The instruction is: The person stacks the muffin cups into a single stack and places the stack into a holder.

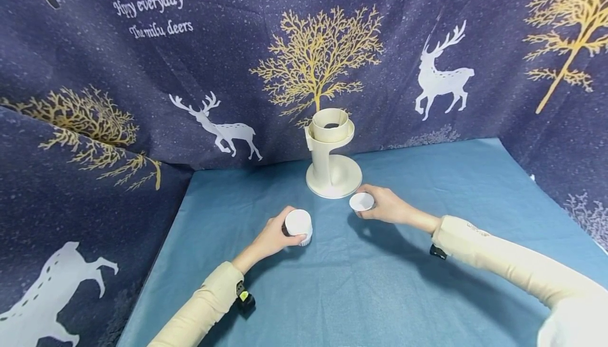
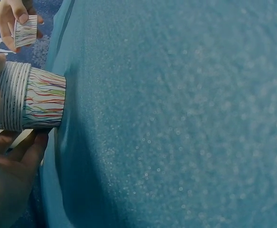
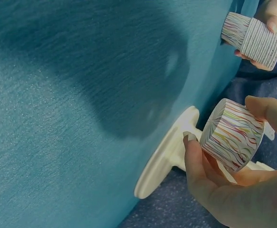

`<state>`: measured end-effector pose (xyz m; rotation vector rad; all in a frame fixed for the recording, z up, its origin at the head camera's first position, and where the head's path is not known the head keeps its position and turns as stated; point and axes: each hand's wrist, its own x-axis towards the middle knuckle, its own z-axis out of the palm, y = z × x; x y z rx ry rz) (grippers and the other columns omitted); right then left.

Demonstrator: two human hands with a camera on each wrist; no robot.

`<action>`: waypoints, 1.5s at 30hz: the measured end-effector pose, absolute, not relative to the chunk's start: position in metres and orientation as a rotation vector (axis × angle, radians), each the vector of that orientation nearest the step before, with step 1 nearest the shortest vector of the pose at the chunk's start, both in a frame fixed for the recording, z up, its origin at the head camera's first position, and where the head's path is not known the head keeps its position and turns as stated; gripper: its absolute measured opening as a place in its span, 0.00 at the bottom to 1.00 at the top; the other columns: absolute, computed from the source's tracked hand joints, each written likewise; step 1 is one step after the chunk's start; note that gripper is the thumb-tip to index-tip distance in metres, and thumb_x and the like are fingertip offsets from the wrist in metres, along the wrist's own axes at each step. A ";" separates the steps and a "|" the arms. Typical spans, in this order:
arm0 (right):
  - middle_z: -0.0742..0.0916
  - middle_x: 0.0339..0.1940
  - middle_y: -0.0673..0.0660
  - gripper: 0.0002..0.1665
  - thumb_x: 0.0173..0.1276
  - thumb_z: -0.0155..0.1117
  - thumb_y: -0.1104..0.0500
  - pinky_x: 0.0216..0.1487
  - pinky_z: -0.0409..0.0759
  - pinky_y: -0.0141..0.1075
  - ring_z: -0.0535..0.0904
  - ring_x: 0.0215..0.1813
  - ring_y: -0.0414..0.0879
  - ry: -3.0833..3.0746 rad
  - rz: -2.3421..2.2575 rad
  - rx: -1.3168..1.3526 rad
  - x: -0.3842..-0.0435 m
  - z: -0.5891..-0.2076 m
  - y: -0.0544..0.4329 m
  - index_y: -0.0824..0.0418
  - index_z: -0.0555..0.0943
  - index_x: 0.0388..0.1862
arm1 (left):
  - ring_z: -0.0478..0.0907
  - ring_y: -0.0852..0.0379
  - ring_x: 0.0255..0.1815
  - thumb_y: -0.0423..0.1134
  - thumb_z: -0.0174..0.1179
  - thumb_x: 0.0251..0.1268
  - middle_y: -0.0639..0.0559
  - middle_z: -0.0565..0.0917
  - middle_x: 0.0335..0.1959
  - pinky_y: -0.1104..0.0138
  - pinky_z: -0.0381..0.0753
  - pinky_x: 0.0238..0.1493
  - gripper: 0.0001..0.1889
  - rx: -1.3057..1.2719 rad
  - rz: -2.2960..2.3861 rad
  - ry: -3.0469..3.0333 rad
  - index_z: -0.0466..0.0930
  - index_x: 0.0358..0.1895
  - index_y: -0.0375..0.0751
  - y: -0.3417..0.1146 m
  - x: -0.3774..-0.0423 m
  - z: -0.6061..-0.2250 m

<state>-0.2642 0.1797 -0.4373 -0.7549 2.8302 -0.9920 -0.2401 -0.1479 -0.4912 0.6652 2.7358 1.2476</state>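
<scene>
My left hand grips a stack of white paper cups, thumb on the near side and fingers on the far side. In the left wrist view the stack shows several nested rims and coloured wavy lines on its outer cup. Whether its base touches the cloth I cannot tell. To the right, my right hand pinches a single paper cup of the same pattern, mouth upward, above the cloth. Just behind that cup stands a cream holder with a round base and a raised ring.
A wide cream tube sits in the holder's ring. Blue cloth covers the table. A dark curtain printed with deer and trees hangs behind and at the sides, close behind the holder.
</scene>
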 end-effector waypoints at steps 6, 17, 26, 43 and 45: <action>0.84 0.50 0.63 0.31 0.55 0.72 0.56 0.48 0.79 0.50 0.81 0.50 0.58 2.816 -0.993 -0.769 -0.263 -0.436 0.179 0.64 0.75 0.57 | 0.79 0.55 0.50 0.46 0.72 0.52 0.52 0.82 0.51 0.59 0.76 0.51 0.28 0.663 1.245 2.735 0.71 0.57 0.53 -0.148 -0.240 -0.491; 0.84 0.46 0.60 0.29 0.52 0.74 0.56 0.40 0.80 0.43 0.81 0.44 0.54 2.830 -1.024 -0.900 -0.261 -0.434 0.171 0.60 0.75 0.52 | 0.80 0.55 0.49 0.46 0.72 0.52 0.52 0.82 0.51 0.59 0.77 0.49 0.29 0.671 1.240 2.734 0.71 0.57 0.54 -0.148 -0.241 -0.491; 0.84 0.44 0.57 0.28 0.51 0.74 0.57 0.40 0.78 0.41 0.80 0.42 0.51 2.777 -1.032 -0.917 -0.260 -0.428 0.162 0.58 0.75 0.51 | 0.80 0.54 0.49 0.47 0.72 0.53 0.52 0.82 0.50 0.59 0.77 0.49 0.28 0.665 1.217 2.721 0.71 0.57 0.54 -0.149 -0.241 -0.490; 0.84 0.45 0.54 0.29 0.53 0.75 0.52 0.42 0.77 0.38 0.80 0.41 0.47 2.700 -1.050 -0.945 -0.260 -0.421 0.145 0.56 0.75 0.52 | 0.80 0.55 0.48 0.47 0.73 0.52 0.51 0.83 0.49 0.60 0.77 0.49 0.29 0.669 1.215 2.732 0.71 0.57 0.52 -0.149 -0.243 -0.489; 0.84 0.46 0.55 0.29 0.55 0.74 0.52 0.41 0.77 0.37 0.80 0.40 0.46 2.694 -1.054 -0.943 -0.261 -0.420 0.143 0.57 0.75 0.53 | 0.80 0.54 0.48 0.47 0.73 0.52 0.51 0.83 0.50 0.60 0.77 0.49 0.29 0.669 1.219 2.730 0.71 0.57 0.52 -0.150 -0.243 -0.489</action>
